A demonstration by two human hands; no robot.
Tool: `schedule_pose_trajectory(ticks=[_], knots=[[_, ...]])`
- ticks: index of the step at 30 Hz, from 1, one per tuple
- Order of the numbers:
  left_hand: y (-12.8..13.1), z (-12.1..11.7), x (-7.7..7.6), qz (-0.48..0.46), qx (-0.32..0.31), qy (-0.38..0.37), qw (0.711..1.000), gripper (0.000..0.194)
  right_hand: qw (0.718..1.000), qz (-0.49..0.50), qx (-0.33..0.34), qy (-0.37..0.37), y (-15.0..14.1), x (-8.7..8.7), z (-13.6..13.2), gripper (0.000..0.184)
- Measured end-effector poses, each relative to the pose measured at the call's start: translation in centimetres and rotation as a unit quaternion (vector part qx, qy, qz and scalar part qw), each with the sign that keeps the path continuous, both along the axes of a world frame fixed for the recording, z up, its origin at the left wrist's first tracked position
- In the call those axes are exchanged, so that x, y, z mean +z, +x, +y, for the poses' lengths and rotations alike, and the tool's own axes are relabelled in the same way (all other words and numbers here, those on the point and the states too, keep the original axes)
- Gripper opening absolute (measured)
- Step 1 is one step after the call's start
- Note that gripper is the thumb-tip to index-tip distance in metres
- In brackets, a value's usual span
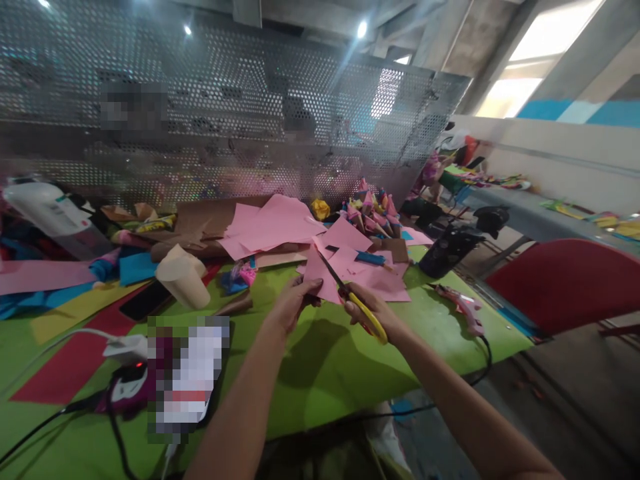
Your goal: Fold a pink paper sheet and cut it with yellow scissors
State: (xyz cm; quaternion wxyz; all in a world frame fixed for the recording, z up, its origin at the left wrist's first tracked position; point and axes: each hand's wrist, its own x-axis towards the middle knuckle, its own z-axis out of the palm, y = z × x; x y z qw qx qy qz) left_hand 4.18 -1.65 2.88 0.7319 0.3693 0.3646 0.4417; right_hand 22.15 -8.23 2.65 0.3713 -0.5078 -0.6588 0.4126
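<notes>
My left hand [296, 301] pinches the lower left edge of a sheet of pink paper [321, 270], raised a little above the green tabletop. In my right hand [369, 308] is a pair of scissors [373, 320] with yellow handles, its fingers closed around them. The dark blades lie across the pink sheet, pointing up and to the left. Whether they are parted I cannot make out. More pink sheets [275, 227] lie in a loose stack behind my hands, with pink scraps close to the blades.
Folded pink paper pieces [373, 210] are heaped at the back. At right are a pink glue gun [465, 308] with a cord and a black bottle [450, 247]. Left are a beige paper roll [185, 277], a phone [193, 373], a power strip [133, 390] and a white bottle [53, 213].
</notes>
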Motion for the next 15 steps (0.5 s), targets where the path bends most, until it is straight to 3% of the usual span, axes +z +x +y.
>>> schedule_pose_trajectory(ticks=[5, 15], knots=[[0.05, -0.22, 0.07, 0.007, -0.023, 0.001, 1.0, 0.025, 1.0, 0.01, -0.009, -0.01, -0.23, 0.07, 0.18, 0.045], [-0.04, -0.1, -0.2, 0.004, -0.011, -0.012, 1.0, 0.026, 1.0, 0.011, -0.012, 0.003, -0.28, 0.32, -0.08, 0.042]])
